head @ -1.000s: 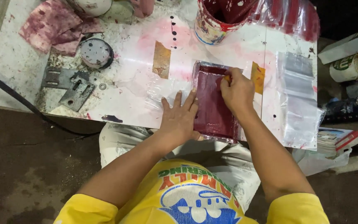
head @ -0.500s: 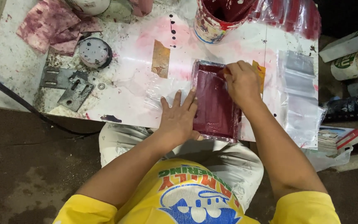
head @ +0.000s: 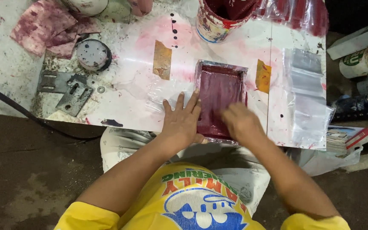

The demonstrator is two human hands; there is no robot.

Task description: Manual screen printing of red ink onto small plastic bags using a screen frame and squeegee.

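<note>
**Red panel is being rubbed downward while the other hand is pinning it**

Red panel (head: 218,100), a dark crimson rectangle wet with paint, is lying in the centre of the frame on the white work table (head: 141,98), which is stained pink and is taking most of the upper half of the picture. A clear plastic sheet (head: 305,98) is lying at the right of the table, and a paint bucket (head: 216,19) smeared with red is standing at the upper centre.

The change is in the right hand (head: 240,121). One second ago it was sitting near the top right corner of the panel; now it is resting at the lower right part, close to the near edge, and it is blurred by motion. I am judging from this that the hand is wiping or pressing down along the surface, stroke after stroke. The blur is hiding the fingers, so I cannot tell whether they are closed on a small pad or only lying flat.

The left hand (head: 183,121) is staying where it was, open and flat, fingers spread, its fingertips touching the left edge of the panel and holding it steady.

Smaller things: two strips of brown tape (head: 162,59) are sticking at each side of the panel, and a round lid (head: 93,54) is lying at the upper left, above a metal bracket (head: 67,90).
</note>
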